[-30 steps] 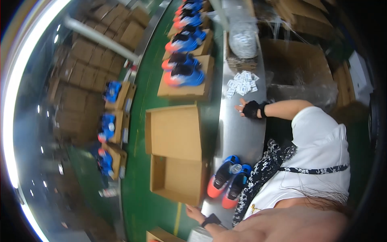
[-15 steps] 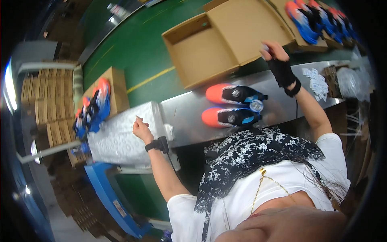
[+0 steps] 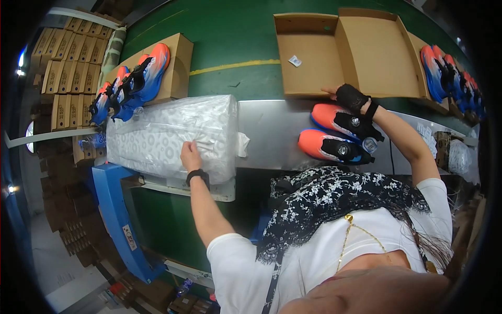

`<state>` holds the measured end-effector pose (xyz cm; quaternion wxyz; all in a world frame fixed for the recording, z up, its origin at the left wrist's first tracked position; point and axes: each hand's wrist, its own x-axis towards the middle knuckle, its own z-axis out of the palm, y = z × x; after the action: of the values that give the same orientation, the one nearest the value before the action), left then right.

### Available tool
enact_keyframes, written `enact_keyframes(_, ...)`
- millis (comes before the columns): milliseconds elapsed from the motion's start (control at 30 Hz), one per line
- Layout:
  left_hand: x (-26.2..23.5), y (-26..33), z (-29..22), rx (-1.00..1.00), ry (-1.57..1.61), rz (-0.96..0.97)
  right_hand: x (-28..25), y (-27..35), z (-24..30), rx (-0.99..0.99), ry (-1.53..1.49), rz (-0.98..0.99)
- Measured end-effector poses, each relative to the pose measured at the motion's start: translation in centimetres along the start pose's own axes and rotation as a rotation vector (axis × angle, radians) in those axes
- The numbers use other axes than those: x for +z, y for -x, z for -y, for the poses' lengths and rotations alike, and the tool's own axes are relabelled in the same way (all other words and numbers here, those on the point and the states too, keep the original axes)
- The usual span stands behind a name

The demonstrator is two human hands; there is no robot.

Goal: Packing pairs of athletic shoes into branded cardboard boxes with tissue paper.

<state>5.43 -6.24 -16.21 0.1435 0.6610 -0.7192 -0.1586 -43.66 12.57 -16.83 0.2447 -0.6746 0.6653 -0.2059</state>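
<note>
My left hand (image 3: 191, 155) is closed, fingers and thumb pinched at the creased top sheet of a stack of white patterned wrapping paper (image 3: 162, 128) in clear plastic. My right hand (image 3: 348, 98), in a black fingerless glove, reaches over the front edge of an open cardboard shoebox (image 3: 308, 81). Its fingers stretch out and hold nothing visible. A small white packet (image 3: 295, 61) lies inside the box. Just below that hand, an orange, black and blue shoe (image 3: 332, 116) sits beside its mate (image 3: 324, 144) on the metal bench, toes to the left.
More such shoes (image 3: 151, 76) stand against a carton at the left, others (image 3: 436, 73) at the far right. White packets (image 3: 426, 137) and a plastic bag (image 3: 460, 157) lie at the right end of the metal bench (image 3: 266, 131). A blue machine frame (image 3: 117, 220) stands at lower left.
My right hand has come down and left to the box's front edge. A white packet now shows in the box. My left hand has closed at the paper. The whole view has shifted.
</note>
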Motion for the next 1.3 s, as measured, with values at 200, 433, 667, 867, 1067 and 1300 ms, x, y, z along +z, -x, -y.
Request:
enact_keyframes(200,-12.8,-3.4,-6.7,0.113,0.033,-0.385,-0.1,1.7,-0.9,-0.125,0.038,-0.052)
enact_keyframes(433,-11.1,0.7,-30.0,0.486,0.885,-0.013,-5.3,0.7,10.7,-0.340,-0.279,-0.143)
enact_keyframes(667,-0.1,5.1,-44.3,0.739,1.186,0.497,-7.3,-0.1,8.1,0.226,-0.740,-0.837)
enact_keyframes(867,4.3,6.9,-42.5,1.261,0.256,0.184,-15.8,8.3,-5.6,0.848,-0.082,-1.446)
enact_keyframes(1067,8.2,0.3,-31.7,1.021,-0.078,0.100,-20.2,20.2,-12.8,0.747,0.188,-1.965)
enact_keyframes(1300,9.9,-4.9,-24.5,0.001,0.564,0.513,-18.8,28.2,-14.9,0.981,0.252,-1.559)
